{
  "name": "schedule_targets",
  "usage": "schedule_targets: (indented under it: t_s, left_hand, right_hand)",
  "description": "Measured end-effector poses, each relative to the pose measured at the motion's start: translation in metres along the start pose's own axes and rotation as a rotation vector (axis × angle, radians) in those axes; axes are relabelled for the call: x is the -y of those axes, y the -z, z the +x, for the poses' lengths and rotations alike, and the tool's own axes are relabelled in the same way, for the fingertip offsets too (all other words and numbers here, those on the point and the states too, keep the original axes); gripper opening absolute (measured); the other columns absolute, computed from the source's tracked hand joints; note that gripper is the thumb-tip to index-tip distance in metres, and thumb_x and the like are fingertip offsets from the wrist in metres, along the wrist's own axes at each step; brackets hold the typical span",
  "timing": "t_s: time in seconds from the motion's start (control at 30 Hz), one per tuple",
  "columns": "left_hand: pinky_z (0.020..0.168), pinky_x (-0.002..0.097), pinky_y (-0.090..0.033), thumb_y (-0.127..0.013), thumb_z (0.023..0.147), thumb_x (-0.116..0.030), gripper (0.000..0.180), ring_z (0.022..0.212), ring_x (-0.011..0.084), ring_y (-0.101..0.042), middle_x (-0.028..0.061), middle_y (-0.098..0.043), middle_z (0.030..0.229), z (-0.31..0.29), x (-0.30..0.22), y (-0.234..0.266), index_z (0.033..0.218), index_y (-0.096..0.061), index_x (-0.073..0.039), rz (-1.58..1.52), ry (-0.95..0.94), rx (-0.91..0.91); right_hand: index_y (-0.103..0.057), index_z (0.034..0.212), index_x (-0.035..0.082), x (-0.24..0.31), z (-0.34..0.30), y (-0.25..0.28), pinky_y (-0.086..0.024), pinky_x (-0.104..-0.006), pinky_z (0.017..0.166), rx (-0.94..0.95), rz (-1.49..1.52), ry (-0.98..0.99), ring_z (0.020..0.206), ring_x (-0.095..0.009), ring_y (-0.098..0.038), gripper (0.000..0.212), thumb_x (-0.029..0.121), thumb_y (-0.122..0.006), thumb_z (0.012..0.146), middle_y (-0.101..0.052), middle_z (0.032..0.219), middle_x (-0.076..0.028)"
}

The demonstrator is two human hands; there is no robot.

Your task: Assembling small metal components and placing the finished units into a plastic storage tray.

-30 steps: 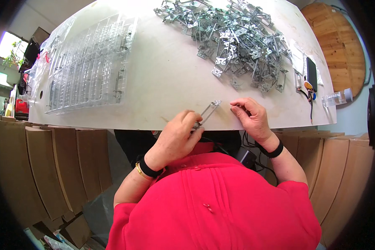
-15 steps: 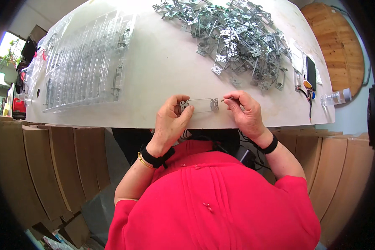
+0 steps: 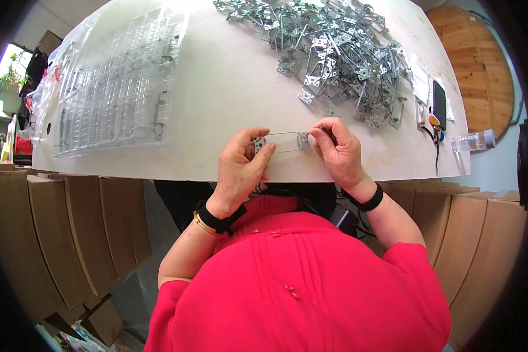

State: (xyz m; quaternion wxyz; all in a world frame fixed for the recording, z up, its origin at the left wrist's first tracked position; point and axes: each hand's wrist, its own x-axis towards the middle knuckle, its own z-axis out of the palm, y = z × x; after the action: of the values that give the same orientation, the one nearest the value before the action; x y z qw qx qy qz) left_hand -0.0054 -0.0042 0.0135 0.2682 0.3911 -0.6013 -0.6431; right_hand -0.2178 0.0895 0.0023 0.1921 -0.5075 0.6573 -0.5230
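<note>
Close to the table's front edge, a small frame of two punched metal plates joined by thin wire rods (image 3: 284,133) is held out level. My left hand (image 3: 242,157) is closed on its left plate, thumb and fingers pinching it. At the other end, my right hand (image 3: 339,154) is closed, its fingertips pinched beside the right plate (image 3: 303,140). A small thin rod, mostly hidden by the fingers, is in that pinch. I cannot tell whether it touches the plate. A heap of similar metal frames (image 3: 358,64) lies beyond my hands to the right.
Clear plastic trays (image 3: 114,88) holding metal parts cover the table's left. On the right lie a phone (image 3: 439,101), an orange-and-black hand tool (image 3: 434,121) and a clear bottle (image 3: 472,141) on its side. Cardboard boxes (image 3: 76,229) stand below the table on both sides.
My right hand has moved left, bringing its fingertips up to the frame's right plate. The rod tip that showed earlier is now mostly hidden. My left hand keeps its hold.
</note>
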Motion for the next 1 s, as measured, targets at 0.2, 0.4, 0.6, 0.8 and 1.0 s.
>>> schedule_targets:
  t_s: [0.2,0.4,0.6,0.8,1.0]
  left_hand:
    - [0.049,0.0219,-0.051,-0.072,0.102,-0.009,0.029,0.058,0.0036,-0.058,-0.003,-0.062,0.074,0.0011,0.0068,0.0005,0.129,-0.064,-0.001,0.062,-0.079,-0.011]
    - [0.049,0.0218,-0.051,-0.072,0.102,-0.008,0.029,0.058,0.0036,-0.059,-0.0027,-0.062,0.075,0.0014,0.0082,0.001,0.129,-0.065,-0.001,0.069,-0.093,-0.003]
    - [0.049,0.0214,-0.051,-0.073,0.101,-0.009,0.029,0.058,0.0035,-0.058,-0.0037,-0.059,0.075,0.0001,0.0025,0.0013,0.128,-0.066,-0.001,0.1,-0.098,-0.01]
    - [0.051,0.0215,-0.052,-0.074,0.101,-0.008,0.029,0.06,0.0039,-0.059,-0.0017,-0.058,0.085,-0.0006,0.0027,0.0016,0.128,-0.068,-0.001,0.095,-0.099,-0.006]
    - [0.052,0.0215,-0.055,-0.074,0.1,-0.007,0.029,0.063,0.0043,-0.061,0.0002,-0.059,0.097,-0.0004,0.0047,0.0019,0.128,-0.069,0.0,0.083,-0.105,-0.006]
  right_hand:
    - [-0.066,0.104,0.005,-0.0001,0.0016,-0.0012,-0.047,-0.0266,0.062,-0.002,-0.004,-0.038,0.066,-0.01,-0.058,0.008,0.009,-0.072,0.102,-0.062,0.077,-0.002]
    - [-0.066,0.103,0.005,-0.0023,0.0021,-0.0018,-0.047,-0.0269,0.062,-0.006,-0.016,-0.026,0.066,-0.01,-0.059,0.007,0.008,-0.073,0.102,-0.062,0.077,-0.003]
    - [-0.067,0.103,0.005,-0.0013,0.0023,-0.0016,-0.048,-0.027,0.062,0.002,-0.025,-0.03,0.066,-0.01,-0.059,0.007,0.008,-0.073,0.101,-0.062,0.079,-0.003]
    - [-0.068,0.104,0.005,-0.002,0.0011,-0.0019,-0.048,-0.0264,0.062,-0.005,-0.015,-0.029,0.067,-0.01,-0.059,0.008,0.007,-0.074,0.1,-0.063,0.08,-0.003]
    - [-0.069,0.104,0.004,-0.001,0.0012,-0.002,-0.048,-0.026,0.063,0.001,-0.007,-0.032,0.068,-0.009,-0.06,0.007,0.007,-0.074,0.1,-0.063,0.082,-0.003]
